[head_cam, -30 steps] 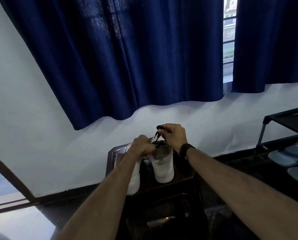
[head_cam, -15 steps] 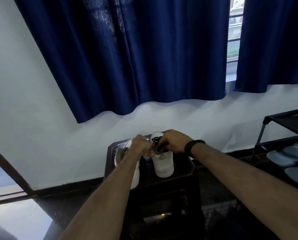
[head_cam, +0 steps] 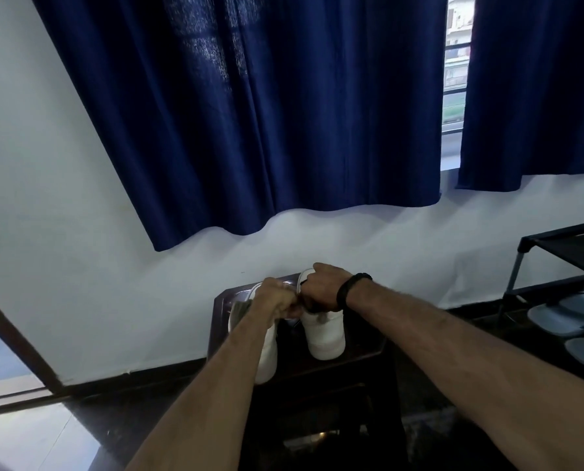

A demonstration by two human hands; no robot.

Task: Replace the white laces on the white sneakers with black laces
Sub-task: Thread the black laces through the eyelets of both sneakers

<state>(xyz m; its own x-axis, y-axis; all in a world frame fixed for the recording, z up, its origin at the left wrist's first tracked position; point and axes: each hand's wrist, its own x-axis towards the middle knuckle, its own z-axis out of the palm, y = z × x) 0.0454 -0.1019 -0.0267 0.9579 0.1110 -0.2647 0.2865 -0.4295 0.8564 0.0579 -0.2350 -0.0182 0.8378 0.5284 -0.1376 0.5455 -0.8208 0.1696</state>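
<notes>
1. White sneakers are sitting as a pair on a small dark desk (head_cam: pixel 365 348) at lower centre of the frame, heels towards the camera and toes towards the wall, so their long axes are running away from the viewer.
2. The right sneaker (head_cam: pixel 324 334) is lying directly under the right hand (head_cam: pixel 321 288), which is curling over its top opening; a dark strand, probably the black lace (head_cam: pixel 312 305), is showing just below the knuckles.
3. The left hand (head_cam: pixel 277 300) is closing into a fist just left of that shoe, meeting the right hand over the gap between the pair; what it is pinching is hidden, though it seems to be the lace too.
4. The left sneaker (head_cam: pixel 266 358) is lying partly behind the left forearm, nearer the frame's lower edge, with its lacing out of sight.
5. Both hands are reaching the right shoe equally; the next pull will likely be running along its length.
6. The uppers are looking smooth and matte with thick rounded soles; the desk is glossy and dark, and the lace is thin and limp.
7. A black wristband (head_cam: pixel 351 287) is circling the right wrist.
</notes>
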